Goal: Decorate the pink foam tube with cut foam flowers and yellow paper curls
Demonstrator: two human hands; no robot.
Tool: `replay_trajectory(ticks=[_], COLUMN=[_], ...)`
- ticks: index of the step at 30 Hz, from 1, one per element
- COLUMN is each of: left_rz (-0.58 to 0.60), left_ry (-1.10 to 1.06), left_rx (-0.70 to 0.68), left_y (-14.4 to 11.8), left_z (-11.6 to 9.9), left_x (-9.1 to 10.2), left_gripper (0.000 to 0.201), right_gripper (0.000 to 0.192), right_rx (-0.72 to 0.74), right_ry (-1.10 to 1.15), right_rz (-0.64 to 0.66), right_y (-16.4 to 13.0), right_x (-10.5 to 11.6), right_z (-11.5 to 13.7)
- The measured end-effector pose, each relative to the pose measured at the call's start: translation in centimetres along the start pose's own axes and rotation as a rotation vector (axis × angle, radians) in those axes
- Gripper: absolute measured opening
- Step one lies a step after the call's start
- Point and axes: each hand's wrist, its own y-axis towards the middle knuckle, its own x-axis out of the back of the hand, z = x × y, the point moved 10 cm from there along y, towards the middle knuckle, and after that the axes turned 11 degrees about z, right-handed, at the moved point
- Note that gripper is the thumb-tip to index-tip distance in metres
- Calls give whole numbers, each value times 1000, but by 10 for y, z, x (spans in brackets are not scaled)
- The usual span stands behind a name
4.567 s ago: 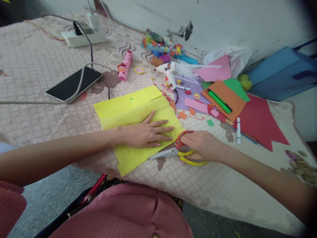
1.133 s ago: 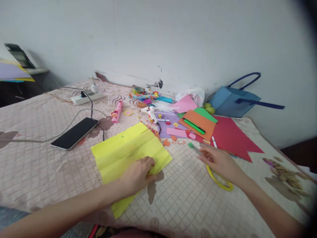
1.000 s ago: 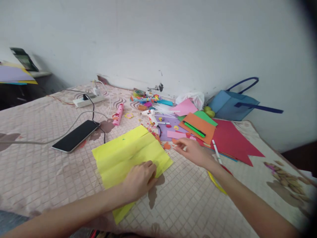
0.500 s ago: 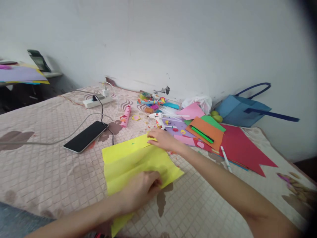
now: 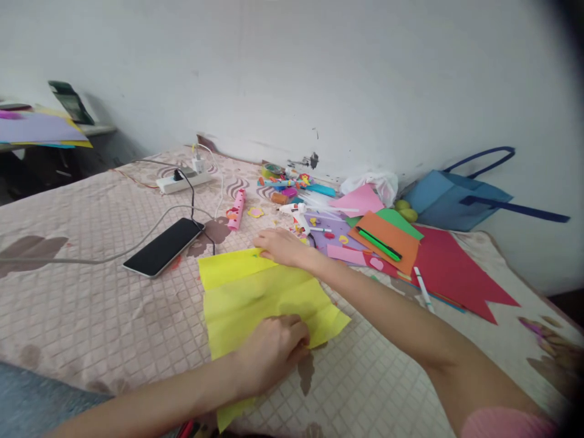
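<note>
A creased yellow paper sheet (image 5: pixel 255 295) lies on the quilted bed cover in front of me. My left hand (image 5: pixel 274 351) rests curled on the sheet's near edge, pinching it. My right hand (image 5: pixel 279 246) reaches across and grips the sheet's far top corner. The scissors are out of sight, hidden or behind my right arm.
A black phone (image 5: pixel 164 246) on a cable lies left, with a power strip (image 5: pixel 182 181) behind it. A white glue gun (image 5: pixel 298 213), pink roll (image 5: pixel 237 208), coloured paper sheets (image 5: pixel 387 240), a green marker (image 5: pixel 378 244) and a blue bag (image 5: pixel 456 194) crowd the far right by the wall.
My right hand left the scissors at the right, swept left across the table and took the yellow sheet's far corner. My left hand curled onto the near edge.
</note>
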Motion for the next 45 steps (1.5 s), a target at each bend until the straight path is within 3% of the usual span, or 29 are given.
replay_trajectory(ticks=[5,8,10,13,17,21,26,29,31,38,42,45], left_rz=[-23,-3,5,42,83,43,5,-17,-11,4,-28,-62], left_ry=[269,322,338,348,336,332,395,427,438,439,368,314], left_rx=[-23,-47,-41,-34,-28,-15,-28,-74,-117,-116,-91,-110], left_y=[-1,-2,-3,-3,-3,-3,-3,-6,-7,-5,-2,1], left_z=[-14,-23,-26,-29,-30,-26,-27,-35,-43,-44,-36,-35], left_x=[-7,-15,-18,-19,-20,-20,-22,-22,-24,-28,-30,-27], left_gripper=[8,11,12,12,12,14,11,8,7,8,8,8], right_gripper=[18,20,29,31,49,14,16,11,13,34,12,6], right_rx=[-34,127,136,63,-18,-75,9,161,185,2,-38,-132], right_ry=[-163,-86,36,114,59,-44,-143,-50,61,149,224,286], right_rz=[-172,-71,-39,-50,3,-53,-148,-46,-1,60,91,74], right_y=[-66,-98,-107,-102,-81,-80,-107,-124,-131,-119,-120,-138], right_x=[23,11,5,-3,-21,-16,-4,-14,-18,-31,-35,-29], right_z=[21,49,53,47,44,49,65,73,68,51,46,25])
